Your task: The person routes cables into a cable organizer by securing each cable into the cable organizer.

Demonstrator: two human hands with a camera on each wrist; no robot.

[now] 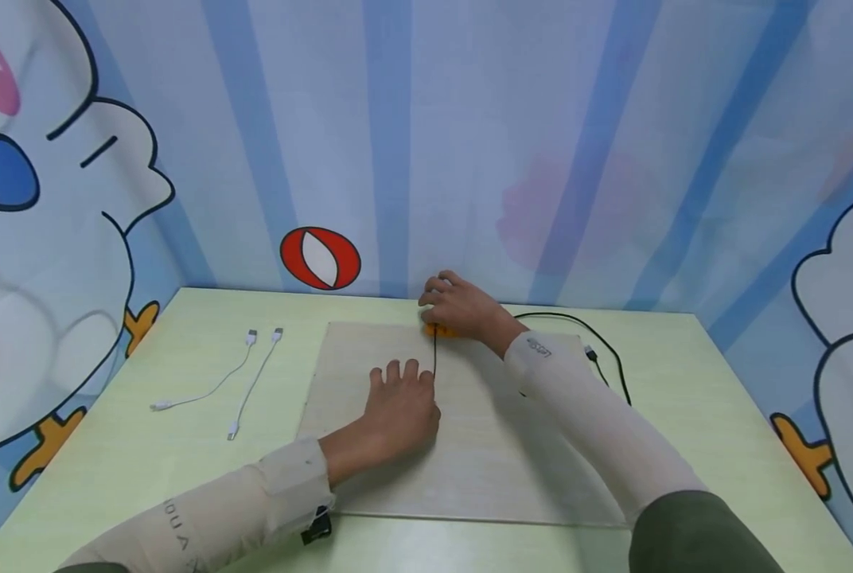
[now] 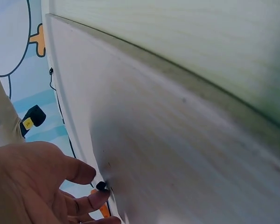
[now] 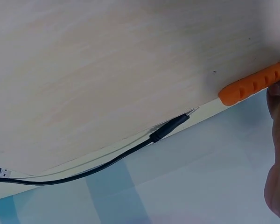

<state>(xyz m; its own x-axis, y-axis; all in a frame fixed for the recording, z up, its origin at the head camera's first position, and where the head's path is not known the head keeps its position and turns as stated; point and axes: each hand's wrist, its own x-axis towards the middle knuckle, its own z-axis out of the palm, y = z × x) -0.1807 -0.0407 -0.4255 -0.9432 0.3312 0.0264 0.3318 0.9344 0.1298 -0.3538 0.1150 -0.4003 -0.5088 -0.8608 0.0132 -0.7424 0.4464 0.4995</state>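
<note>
My left hand (image 1: 401,406) is low over the wooden board (image 1: 369,350), holding the end of a thin black cable (image 1: 435,354). In the left wrist view, its small black plug (image 2: 101,185) sits between thumb and fingertip. From there the cable runs straight back to an orange slotted cable holder (image 3: 252,86) at the board's far edge. My right hand (image 1: 462,306) grips that holder, thumb against its back side near the end where the cable crosses; the other fingertips are hidden in the right wrist view.
Two white USB cables (image 1: 255,386) lie on the table left of the board. Along the far right edge runs a thicker black cable (image 1: 598,333), with a black USB plug (image 1: 590,354) beside it. A printed backdrop (image 1: 455,159) rises right behind the table.
</note>
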